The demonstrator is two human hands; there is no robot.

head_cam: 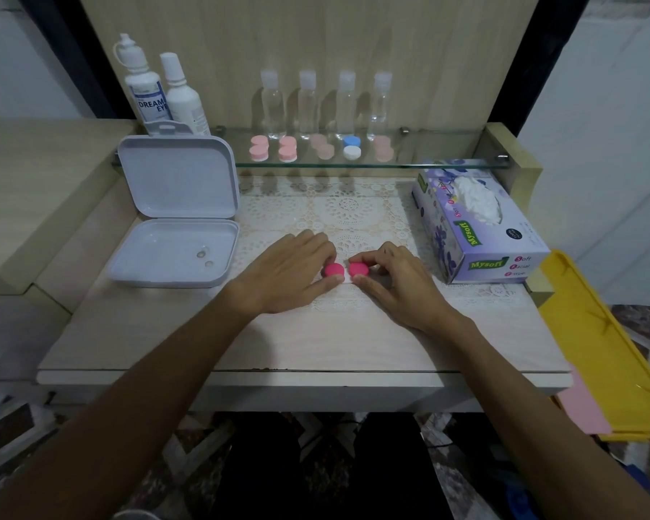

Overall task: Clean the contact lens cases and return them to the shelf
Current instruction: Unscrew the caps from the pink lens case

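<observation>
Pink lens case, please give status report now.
Left hand on left cap, right hand on right cap. Case flat on table, caps on. Nothing in the way.

At your far left you have two white solution bottles [166, 91] standing together, one labelled "DREAM EYE". Just in front of them an open white hinged box [177, 212] sits on the table [316, 332], its lid propped upright. Four clear bottles [325, 105] with white caps stand in a row further right. A tissue box [477, 227] lies at your right on the lace mat [353, 212]. A yellow tray [608, 350] lies beyond the table's right edge.
</observation>
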